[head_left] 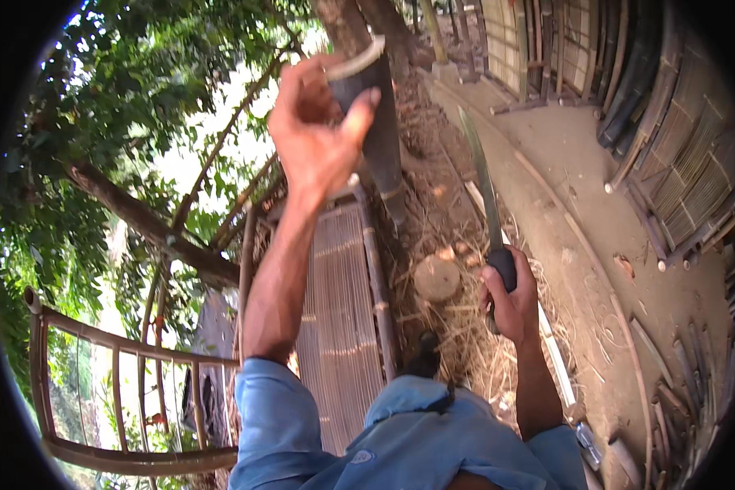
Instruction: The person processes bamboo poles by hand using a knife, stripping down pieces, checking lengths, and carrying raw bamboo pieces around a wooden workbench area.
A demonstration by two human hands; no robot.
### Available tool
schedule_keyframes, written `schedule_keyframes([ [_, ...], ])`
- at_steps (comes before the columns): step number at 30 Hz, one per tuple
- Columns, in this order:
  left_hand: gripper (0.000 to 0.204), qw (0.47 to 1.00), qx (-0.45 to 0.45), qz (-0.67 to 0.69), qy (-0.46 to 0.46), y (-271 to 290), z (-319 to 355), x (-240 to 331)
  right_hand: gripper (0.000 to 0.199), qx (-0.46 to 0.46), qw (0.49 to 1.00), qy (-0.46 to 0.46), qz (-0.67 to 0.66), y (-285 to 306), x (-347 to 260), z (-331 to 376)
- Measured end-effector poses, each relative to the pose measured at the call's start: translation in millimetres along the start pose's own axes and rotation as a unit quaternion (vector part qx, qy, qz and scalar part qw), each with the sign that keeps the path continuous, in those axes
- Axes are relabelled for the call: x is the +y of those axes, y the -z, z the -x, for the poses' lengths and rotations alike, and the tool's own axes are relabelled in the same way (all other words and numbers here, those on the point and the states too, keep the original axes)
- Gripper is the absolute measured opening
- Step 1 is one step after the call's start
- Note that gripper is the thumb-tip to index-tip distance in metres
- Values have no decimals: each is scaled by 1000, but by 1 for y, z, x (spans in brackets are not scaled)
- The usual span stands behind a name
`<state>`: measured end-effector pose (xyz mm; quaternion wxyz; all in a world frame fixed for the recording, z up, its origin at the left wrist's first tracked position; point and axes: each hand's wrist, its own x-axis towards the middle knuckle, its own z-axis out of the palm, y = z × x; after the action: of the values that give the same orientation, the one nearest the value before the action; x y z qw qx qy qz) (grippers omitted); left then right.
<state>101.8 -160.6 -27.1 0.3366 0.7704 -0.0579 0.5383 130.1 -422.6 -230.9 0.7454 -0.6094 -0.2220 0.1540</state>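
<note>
Right hand (514,298) clamped on a machete (489,196), right of the stump (438,278) on a dirt yard (559,151); left hand (314,139), its grip unclear, at a bamboo pole (382,151) beyond the stump. Bench (340,306) to its left; emblem (362,457) on the shirt (433,433) illegible.

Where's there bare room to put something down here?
Mostly bare dirt lies between the curved pole and the woven panels; the bench inside its dark rail looks free too. It's crowded around the stump, with straw, and lower right, with sticks.
</note>
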Motion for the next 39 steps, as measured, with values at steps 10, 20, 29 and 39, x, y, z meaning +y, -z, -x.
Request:
schedule_keyframes([
  [10,51,994,-80,60,-53,23,50,16,51,-11,984,173,47,-36,-107,26],
  [20,42,993,-71,74,-61,41,63,16,47,-52,965,239,92,-62,-124,28],
  [29,37,990,-95,98,-47,35,64,32,48,-70,948,287,117,-68,-126,32],
  [39,47,987,-132,82,-42,28,67,33,49,-74,941,298,142,-59,-129,38],
])
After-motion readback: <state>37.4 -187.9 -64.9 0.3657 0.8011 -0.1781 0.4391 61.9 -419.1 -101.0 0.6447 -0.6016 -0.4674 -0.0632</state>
